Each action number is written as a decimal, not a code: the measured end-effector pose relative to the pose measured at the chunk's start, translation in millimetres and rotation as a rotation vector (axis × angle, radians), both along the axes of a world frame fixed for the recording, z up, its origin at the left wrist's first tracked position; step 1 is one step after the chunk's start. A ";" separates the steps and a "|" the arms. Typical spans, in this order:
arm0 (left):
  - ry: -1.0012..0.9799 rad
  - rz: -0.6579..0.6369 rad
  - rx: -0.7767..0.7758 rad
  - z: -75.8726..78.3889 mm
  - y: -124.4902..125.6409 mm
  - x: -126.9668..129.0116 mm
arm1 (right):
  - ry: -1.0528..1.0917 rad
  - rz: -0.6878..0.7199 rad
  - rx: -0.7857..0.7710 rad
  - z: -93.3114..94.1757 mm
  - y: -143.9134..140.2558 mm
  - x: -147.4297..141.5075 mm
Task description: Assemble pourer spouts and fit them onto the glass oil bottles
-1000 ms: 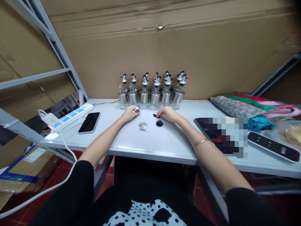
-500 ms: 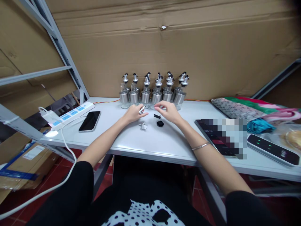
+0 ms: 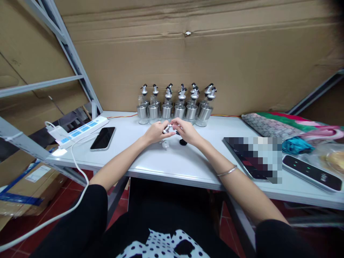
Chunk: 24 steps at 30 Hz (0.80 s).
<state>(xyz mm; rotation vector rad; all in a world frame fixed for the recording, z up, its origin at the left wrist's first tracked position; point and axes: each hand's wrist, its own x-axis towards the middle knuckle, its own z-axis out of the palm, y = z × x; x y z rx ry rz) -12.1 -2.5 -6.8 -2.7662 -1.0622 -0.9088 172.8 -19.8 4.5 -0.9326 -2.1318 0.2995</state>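
Note:
My left hand (image 3: 156, 133) is closed round a silver pourer spout (image 3: 167, 129), which sticks out past the thumb. The fingertips of my right hand (image 3: 187, 131) are pinched together at the spout's end; whatever small piece they may grip is too small to make out. Below the hands, a whitish plastic piece (image 3: 165, 144) lies on the tabletop. A round black cap (image 3: 183, 142) lies to its right, partly under my right hand. A black lever is mostly covered by the right fingers. Behind stand several steel-sleeved glass bottles (image 3: 167, 111), most topped with pourer spouts; the two front left ones have bare necks.
On the left of the table (image 3: 150, 163) are a phone (image 3: 103, 138) and a power strip (image 3: 80, 132) with a trailing white cable. To the right lie a tablet (image 3: 242, 157), a white device with green lights (image 3: 311, 172) and coloured fabric (image 3: 295, 125). Cardboard rises behind.
Both hands have come together. The left hand moved slightly right with the spout, and the right hand moved left, its fingertips reaching the spout and covering the black lever.

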 end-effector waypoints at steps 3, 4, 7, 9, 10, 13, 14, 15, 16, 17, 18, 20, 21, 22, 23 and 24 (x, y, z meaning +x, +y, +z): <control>-0.005 -0.005 0.086 -2.5 1.3 0.5 | 0.003 0.009 0.004 -1.9 1.3 -0.7; -0.005 -0.007 0.108 -3.2 1.6 0.7 | -0.002 0.011 0.000 -2.2 1.3 -0.8; -0.010 -0.013 0.156 -4.9 2.8 1.6 | -0.024 0.006 -0.014 -1.9 0.2 -0.7; -0.017 -0.017 0.174 -5.9 3.5 2.3 | -0.045 -0.006 -0.017 -1.2 -1.1 -0.7; -0.020 -0.019 0.179 -6.3 3.6 2.7 | -0.058 -0.013 -0.017 -0.8 -1.6 -0.7; -0.025 -0.018 0.176 -7.1 3.5 3.6 | -0.102 -0.039 -0.013 -0.1 -2.3 -0.9; -0.025 -0.015 0.172 -7.3 3.3 3.9 | -0.118 -0.047 -0.009 0.1 -2.2 -0.8; -0.024 -0.014 0.167 -7.3 3.2 4.1 | -0.133 -0.053 -0.004 0.1 -2.0 -0.7; -0.022 -0.014 0.164 -7.2 3.1 4.4 | -0.146 -0.057 0.002 0.2 -1.8 -0.6; -0.019 -0.016 0.163 -7.2 3.1 4.5 | -0.157 -0.061 0.009 0.2 -1.6 -0.5; -0.016 -0.019 0.167 -7.1 3.2 4.7 | -0.166 -0.065 0.014 0.3 -1.6 -0.5; -0.010 -0.026 0.180 -7.0 3.6 4.9 | -0.178 -0.073 0.024 0.3 -2.1 -0.6; -0.007 -0.029 0.190 -7.0 3.9 5.0 | -0.182 -0.079 0.030 0.4 -2.5 -0.7; -0.004 -0.032 0.201 -7.1 4.1 5.1 | -0.185 -0.085 0.037 0.4 -3.1 -0.8; -0.003 -0.036 0.213 -7.2 4.4 5.1 | -0.187 -0.089 0.045 0.3 -3.6 -0.8; -0.004 -0.040 0.226 -7.3 4.6 5.1 | -0.191 -0.090 0.051 0.2 -4.1 -0.8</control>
